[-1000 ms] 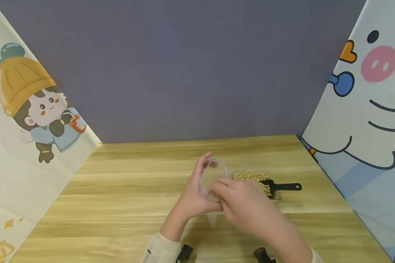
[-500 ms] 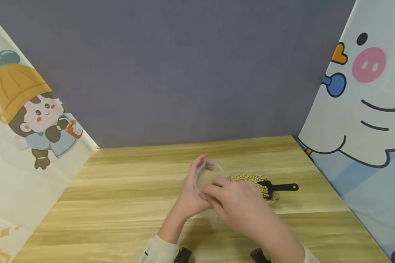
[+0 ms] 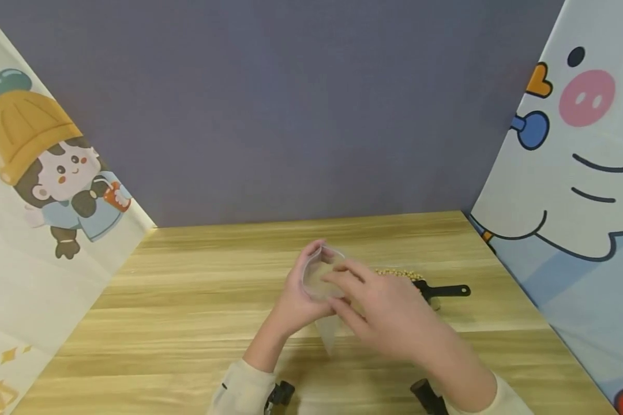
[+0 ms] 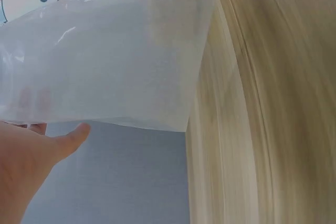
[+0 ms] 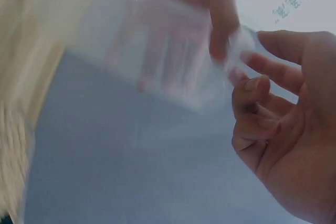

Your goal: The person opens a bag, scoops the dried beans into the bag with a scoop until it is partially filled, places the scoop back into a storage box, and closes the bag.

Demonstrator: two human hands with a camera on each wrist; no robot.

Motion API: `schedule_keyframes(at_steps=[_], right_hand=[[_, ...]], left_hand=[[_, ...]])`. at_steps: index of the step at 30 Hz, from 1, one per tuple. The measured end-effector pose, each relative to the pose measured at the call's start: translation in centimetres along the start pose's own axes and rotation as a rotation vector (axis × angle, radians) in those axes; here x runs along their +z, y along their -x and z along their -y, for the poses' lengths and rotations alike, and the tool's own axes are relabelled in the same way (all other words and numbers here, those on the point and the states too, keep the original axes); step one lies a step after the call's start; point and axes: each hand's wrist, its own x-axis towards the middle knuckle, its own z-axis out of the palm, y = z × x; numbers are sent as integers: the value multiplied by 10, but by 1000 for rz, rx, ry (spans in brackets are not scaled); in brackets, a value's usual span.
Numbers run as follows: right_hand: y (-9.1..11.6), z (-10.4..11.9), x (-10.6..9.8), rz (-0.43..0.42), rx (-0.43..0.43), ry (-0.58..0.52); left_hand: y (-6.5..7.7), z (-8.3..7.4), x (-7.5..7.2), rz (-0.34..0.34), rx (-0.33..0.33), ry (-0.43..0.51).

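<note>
A clear plastic bag [image 3: 326, 331] hangs in my left hand [image 3: 296, 302], its mouth turned up toward me and its pointed lower end above the table. My left fingers and thumb curl round the bag just under its rim. My right hand [image 3: 394, 314] is at the near right of the mouth, index and middle fingertips inside the rim, thumb apart from them at the edge. In the left wrist view the bag [image 4: 115, 61] spreads out flat and looks empty. The right wrist view shows my right hand [image 5: 310, 119] with the ring and little fingers folded in.
Behind my right hand stands a clear container of yellowish beans [image 3: 401, 273], partly hidden. A black scoop [image 3: 449, 290] rests in it, handle pointing right. The wooden table [image 3: 187, 300] ends at a grey back wall [image 3: 301, 115], with printed cartoon panels either side.
Both hands have shifted slightly left with the bag. My right thumb has come apart from the fingertips that were together at the rim, and that hand now covers more of the beans.
</note>
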Motion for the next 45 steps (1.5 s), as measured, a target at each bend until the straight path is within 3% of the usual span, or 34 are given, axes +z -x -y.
schedule_keyframes(at_steps=[4, 9, 13, 17, 20, 24, 36, 45], right_hand=[[9, -32, -24, -17, 68, 39], [30, -86, -46, 159, 179, 99], [52, -126, -42, 329, 249, 175], [71, -148, -26, 463, 294, 181], [78, -154, -16, 504, 299, 161], [80, -155, -8, 483, 303, 149], [80, -158, -10, 480, 298, 109], [64, -155, -28, 411, 140, 300]], left_hand=[[-1, -2, -10, -43, -20, -1], [-1, -4, -24, -74, -9, 3], [-2, -4, -32, -78, -12, 7], [-2, -4, -35, -76, -10, -7], [-1, -4, -37, -86, 2, -5], [-2, -5, -39, -95, 11, -8], [-1, -2, -37, -83, 3, -10], [-1, -1, -37, -85, -17, -16]])
